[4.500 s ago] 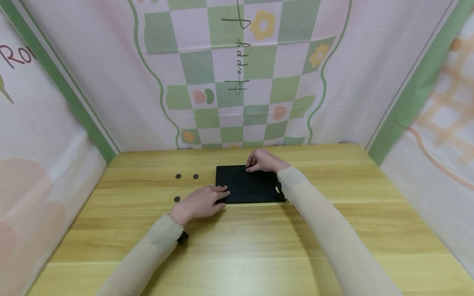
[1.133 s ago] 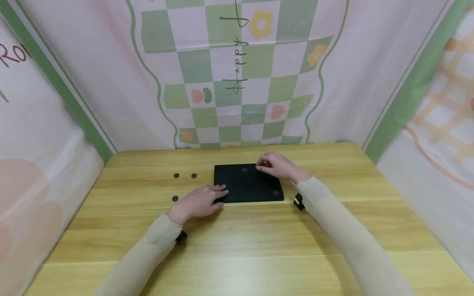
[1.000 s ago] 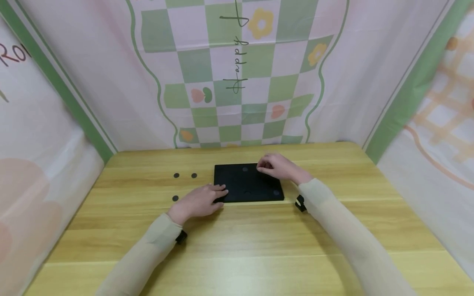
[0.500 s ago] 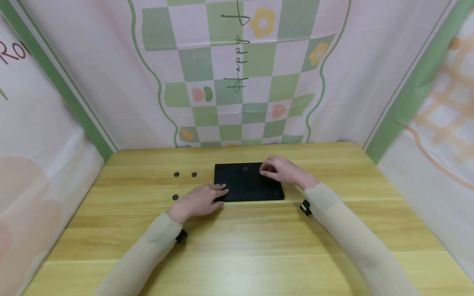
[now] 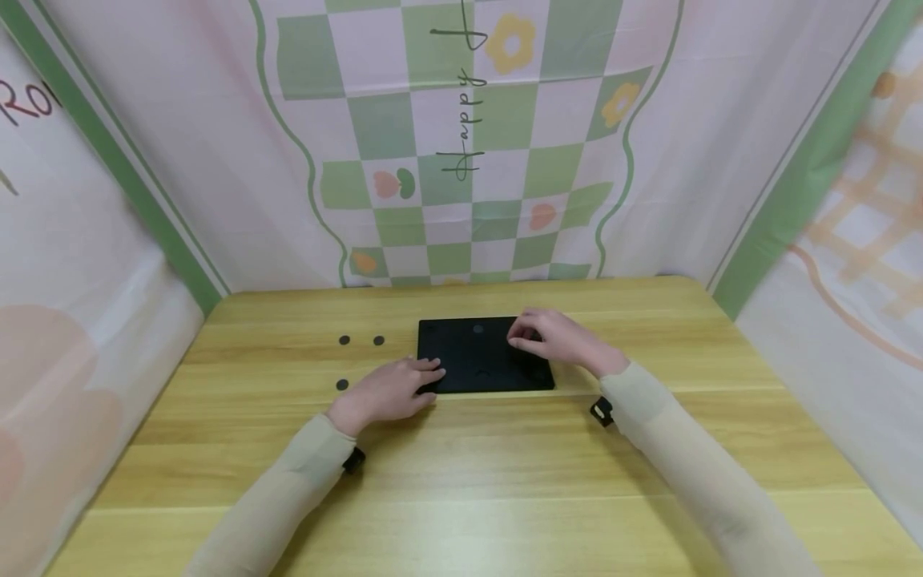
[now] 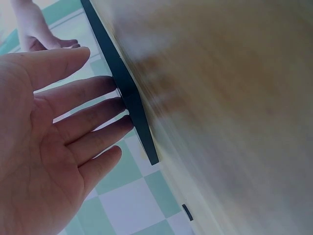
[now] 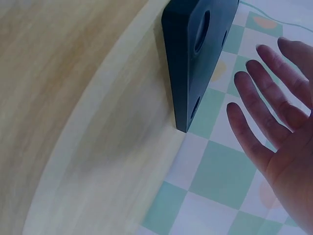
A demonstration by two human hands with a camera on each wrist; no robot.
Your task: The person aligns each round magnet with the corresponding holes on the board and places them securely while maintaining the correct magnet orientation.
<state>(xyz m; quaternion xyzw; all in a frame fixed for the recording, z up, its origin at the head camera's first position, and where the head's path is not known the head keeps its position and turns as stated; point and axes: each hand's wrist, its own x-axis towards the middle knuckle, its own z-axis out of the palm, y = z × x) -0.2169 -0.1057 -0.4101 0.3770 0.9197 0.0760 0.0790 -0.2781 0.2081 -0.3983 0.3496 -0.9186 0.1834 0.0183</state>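
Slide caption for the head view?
Left hand touching the board, right hand above it, three discs on the table.

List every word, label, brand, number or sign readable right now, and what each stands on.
"Happy": sideways on the green-and-white checkered fabric backdrop; the larger lettering above it is cut off by the frame.
"Ro": on the white fabric panel at left; what follows cannot be read.
No writing can be made out on the flat black rectangular board or small dark round discs.
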